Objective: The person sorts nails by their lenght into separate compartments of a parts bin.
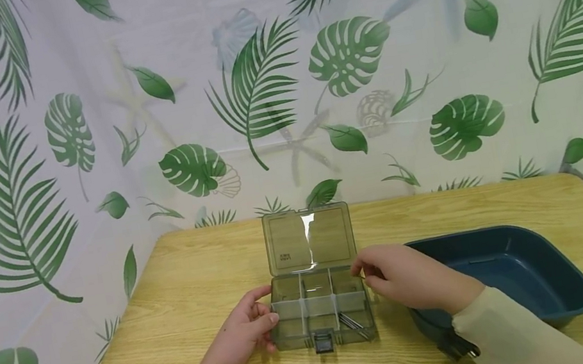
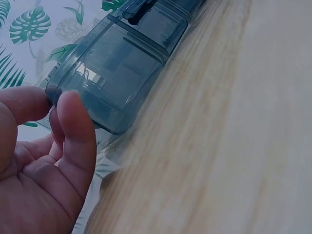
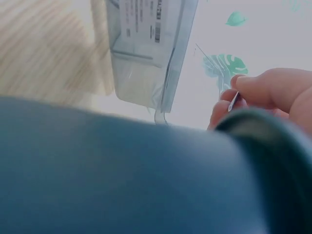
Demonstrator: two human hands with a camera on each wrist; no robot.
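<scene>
A smoky clear plastic compartment box [image 1: 291, 330] stands on the table with its lid [image 1: 332, 236] raised at the back. My left hand [image 1: 238, 334] grips the box's left side, thumb at the rim; the left wrist view shows thumb and finger pinching its corner. Several thin metal rods [image 1: 354, 325] lie slanted in the front right compartment. Close by the back right compartment is my right hand [image 1: 401, 273]. In the right wrist view it pinches a slim, pointed metal piece [image 3: 234, 101] between thumb and fingers; most of that piece is hidden.
A dark blue plastic basin [image 1: 533, 259] stands right of the box, partly under my right forearm. Its wall fills the lower right wrist view. The wooden table [image 1: 212, 264] meets a leaf-patterned cloth [image 1: 291, 182] behind. A black latch [image 1: 323, 341] is on the box's front.
</scene>
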